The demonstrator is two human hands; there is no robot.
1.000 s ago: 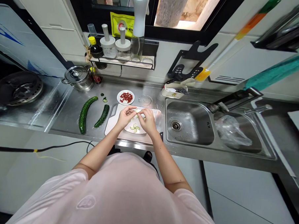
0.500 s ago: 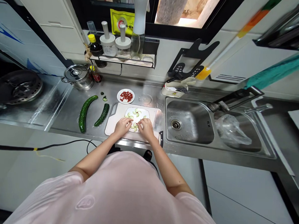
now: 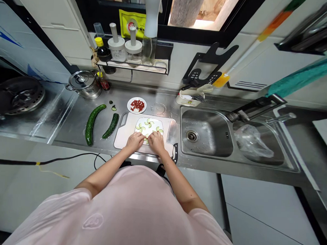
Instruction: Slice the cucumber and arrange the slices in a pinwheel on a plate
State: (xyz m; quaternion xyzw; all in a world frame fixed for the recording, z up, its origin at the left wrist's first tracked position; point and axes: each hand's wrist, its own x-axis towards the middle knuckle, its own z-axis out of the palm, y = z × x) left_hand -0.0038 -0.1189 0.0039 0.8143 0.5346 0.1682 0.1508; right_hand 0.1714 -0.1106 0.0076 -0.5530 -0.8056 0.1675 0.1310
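A white plate point(image 3: 152, 124) lies on the pale cutting board point(image 3: 122, 137), bearing thin cucumber slices point(image 3: 149, 122) laid out in several pinwheel shapes. At the plate's near edge, my left hand point(image 3: 135, 140) has its fingers pressed together against the left side of the nearest pinwheel. Opposite it, my right hand point(image 3: 156, 141) bends its fingers down onto the same slices. The fingertips nearly meet, and the hands partly hide this pinwheel. A knife point(image 3: 173, 133) rests along the board's right side, its dark handle toward me.
Behind the board stands a small plate of chopped red pieces point(image 3: 137, 105). Two whole cucumbers point(image 3: 91, 124) and cut-off ends lie to the left, near a steel pot point(image 3: 85, 84). A double sink point(image 3: 206, 133) is at the right, with a plastic bag point(image 3: 253, 141) in its far basin.
Both hands have turned and lowered over the nearest pinwheel, the fingertips coming closer together. My right hand has shifted slightly left and toward me, uncovering the pinwheel at the plate's right.
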